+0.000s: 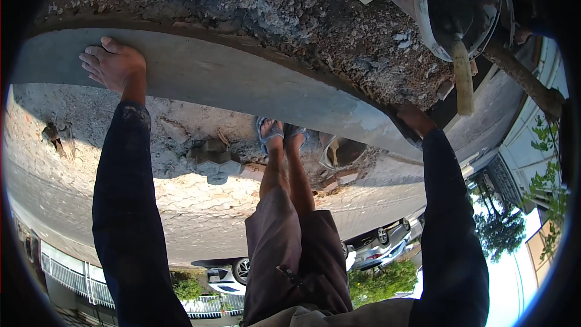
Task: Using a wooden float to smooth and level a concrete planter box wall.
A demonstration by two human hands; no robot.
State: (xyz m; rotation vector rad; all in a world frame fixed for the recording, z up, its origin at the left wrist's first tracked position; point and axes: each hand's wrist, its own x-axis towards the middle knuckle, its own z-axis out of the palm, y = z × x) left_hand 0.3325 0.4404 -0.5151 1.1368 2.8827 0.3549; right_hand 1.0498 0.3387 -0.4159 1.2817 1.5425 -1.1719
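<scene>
Cement ledge (242,79) stretches lengthwise left to right beyond our feet (270,128), our left hand (117,63) flat and empty toward its left end, our right hand (416,119) at its far edge, grip unclear.

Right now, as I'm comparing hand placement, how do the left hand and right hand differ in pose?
The left hand lies on the ledge, fingers in plain view; the right hand is at the ledge's edge, fingers mostly hidden. The left hand looks flat and open; the right hand's grip is unclear. Both are bare.
</scene>
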